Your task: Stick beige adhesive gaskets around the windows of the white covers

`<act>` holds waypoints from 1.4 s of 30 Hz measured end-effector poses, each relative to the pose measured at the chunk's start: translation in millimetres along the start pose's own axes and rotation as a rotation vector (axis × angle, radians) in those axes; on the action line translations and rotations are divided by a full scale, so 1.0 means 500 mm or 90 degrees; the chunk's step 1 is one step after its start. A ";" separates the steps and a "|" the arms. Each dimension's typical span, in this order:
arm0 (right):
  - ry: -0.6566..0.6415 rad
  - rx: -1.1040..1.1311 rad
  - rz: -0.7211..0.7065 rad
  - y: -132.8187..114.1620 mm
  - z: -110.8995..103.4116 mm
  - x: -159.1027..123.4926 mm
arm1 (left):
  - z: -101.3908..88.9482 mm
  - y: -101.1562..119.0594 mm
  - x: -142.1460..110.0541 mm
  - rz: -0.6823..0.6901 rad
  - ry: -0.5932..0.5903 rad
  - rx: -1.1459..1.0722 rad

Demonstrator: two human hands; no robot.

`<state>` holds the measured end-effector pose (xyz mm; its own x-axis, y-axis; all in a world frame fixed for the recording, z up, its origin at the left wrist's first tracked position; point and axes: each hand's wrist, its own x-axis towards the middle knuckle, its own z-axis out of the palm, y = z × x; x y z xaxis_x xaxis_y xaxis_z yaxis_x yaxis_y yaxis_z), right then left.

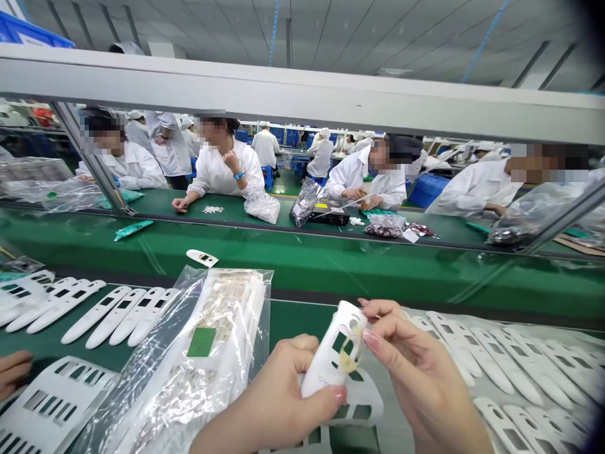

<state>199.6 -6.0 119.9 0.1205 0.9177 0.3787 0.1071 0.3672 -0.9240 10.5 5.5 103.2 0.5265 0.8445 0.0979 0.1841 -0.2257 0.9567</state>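
A white plastic housing with a round hole and a rectangular window stands tilted up in front of me. My left hand is closed around its lower part, thumb across the front. At the upper right of the housing, my right hand pinches a thin, yellowish, see-through film piece between thumb and fingers. The film hangs over the housing's window; whether it touches the surface I cannot tell. Beneath my hands lies a white sheet with cut-outs, partly covered by them.
Left of my hands lies a clear bag of backed sheets. White housings line the left, and more housings fill the right. Another person's hand shows at the left edge. Beyond the green belt, co-workers in white sit under a metal frame.
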 end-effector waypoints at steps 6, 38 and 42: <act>0.026 -0.051 -0.006 0.000 0.015 -0.006 | 0.000 0.018 -0.015 0.021 -0.010 0.002; 0.039 -0.095 0.005 -0.020 0.013 -0.031 | -0.013 0.023 -0.013 0.047 -0.053 -0.024; 0.041 -0.070 -0.011 -0.021 0.018 -0.033 | -0.012 0.023 -0.014 0.051 -0.054 -0.020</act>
<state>187.6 -23.6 123.0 0.1802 0.8986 0.4000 0.2167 0.3604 -0.9073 4.0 -0.1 115.4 0.6069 0.7800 0.1526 0.1126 -0.2744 0.9550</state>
